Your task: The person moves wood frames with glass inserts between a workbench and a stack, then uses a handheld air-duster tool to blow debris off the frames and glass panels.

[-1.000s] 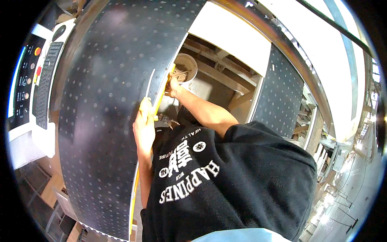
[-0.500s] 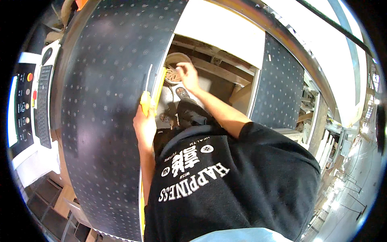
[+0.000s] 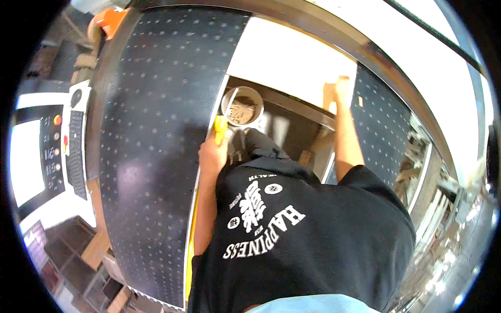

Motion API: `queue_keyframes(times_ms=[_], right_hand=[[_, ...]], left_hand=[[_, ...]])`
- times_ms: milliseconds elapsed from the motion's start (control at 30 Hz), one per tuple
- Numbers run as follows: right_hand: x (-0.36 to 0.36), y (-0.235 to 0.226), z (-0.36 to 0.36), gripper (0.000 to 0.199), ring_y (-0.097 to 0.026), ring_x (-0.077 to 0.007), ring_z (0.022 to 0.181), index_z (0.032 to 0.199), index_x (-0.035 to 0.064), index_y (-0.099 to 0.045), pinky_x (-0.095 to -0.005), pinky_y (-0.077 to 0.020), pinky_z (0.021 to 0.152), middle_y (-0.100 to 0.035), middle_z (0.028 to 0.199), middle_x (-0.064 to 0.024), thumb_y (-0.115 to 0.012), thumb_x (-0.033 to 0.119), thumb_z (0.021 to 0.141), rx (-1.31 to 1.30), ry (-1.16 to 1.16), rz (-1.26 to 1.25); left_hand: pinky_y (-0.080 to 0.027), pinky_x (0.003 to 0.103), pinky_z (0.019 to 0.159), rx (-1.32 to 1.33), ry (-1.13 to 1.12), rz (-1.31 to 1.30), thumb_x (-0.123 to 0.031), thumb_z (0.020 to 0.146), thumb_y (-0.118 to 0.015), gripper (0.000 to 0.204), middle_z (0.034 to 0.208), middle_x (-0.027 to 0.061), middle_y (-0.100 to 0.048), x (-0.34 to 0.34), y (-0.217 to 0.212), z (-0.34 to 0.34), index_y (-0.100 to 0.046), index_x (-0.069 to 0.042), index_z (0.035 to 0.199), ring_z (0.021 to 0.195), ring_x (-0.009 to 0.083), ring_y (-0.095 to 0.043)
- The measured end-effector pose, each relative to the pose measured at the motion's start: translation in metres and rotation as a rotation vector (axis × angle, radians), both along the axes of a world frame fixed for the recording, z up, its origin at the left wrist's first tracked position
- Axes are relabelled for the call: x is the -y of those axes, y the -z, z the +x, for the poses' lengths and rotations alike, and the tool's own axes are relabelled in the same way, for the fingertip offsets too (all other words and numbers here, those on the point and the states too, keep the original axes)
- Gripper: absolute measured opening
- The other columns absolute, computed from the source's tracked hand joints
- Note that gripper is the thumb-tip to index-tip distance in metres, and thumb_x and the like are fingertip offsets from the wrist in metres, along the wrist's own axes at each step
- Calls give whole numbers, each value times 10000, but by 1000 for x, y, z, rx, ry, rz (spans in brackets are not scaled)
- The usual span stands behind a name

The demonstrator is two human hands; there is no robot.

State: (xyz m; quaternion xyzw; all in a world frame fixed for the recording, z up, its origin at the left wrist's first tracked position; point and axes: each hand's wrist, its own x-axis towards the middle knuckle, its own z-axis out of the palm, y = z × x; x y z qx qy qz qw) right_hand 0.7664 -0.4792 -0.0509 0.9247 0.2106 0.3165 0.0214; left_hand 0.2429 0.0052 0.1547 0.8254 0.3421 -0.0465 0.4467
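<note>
My left hand [image 3: 213,155] is closed around the yellow handle of a tool [image 3: 220,128] by the inner edge of the black table. Its thin, pale shaft points up past the rim of a round bucket [image 3: 259,99], in which light brown wood offcuts lie. Further right, my right hand [image 3: 341,93] is at the white panel [image 3: 292,57], near its right edge. Glare washes out these fingers, so their grip cannot be made out. A shadow falls on the panel beside that hand.
The black table [image 3: 156,104], dotted with small round fittings, runs along my left. Another black table section [image 3: 378,109] lies to the right. A machine beam [image 3: 334,31] crosses the far side. A control console [image 3: 42,151] with a keyboard [image 3: 77,151] stands at far left.
My right hand has moved from above the bucket to the white panel on the right. The tool's shaft has swung from over the black table towards the bucket. The view has shifted.
</note>
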Motion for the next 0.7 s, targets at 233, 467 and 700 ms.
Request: queue_keyframes(times_ms=[233,467,700], right_hand=[[-66,-43,45,447,-583,-163,803,1068,46,-640,-323,-477,766,-594,865,-6,-497,469,1079,-498,131,2058],[-50,-77,13,550,-592,-282,1275,1376,-92,-575,-363,-434,1091,-614,1405,-159,-535,367,1076,-849,264,1661],[-39,-110,12,581,-569,-299,1315,1522,53,-509,-430,-452,1114,-589,1444,-160,-400,429,1093,-1031,335,1224]], left_hand=[[-516,563,911,-241,-168,39,-570,1005,-555,595,1045,296,-717,-21,4,-10,-644,-37,1253,1052,510,-659],[-529,456,874,-99,-461,76,-492,1019,-591,497,955,181,-749,-49,-12,-15,-694,-21,1143,967,398,-717],[-525,458,881,-126,-325,103,-527,997,-590,537,949,163,-757,-63,-14,35,-700,-24,1152,992,368,-721]])
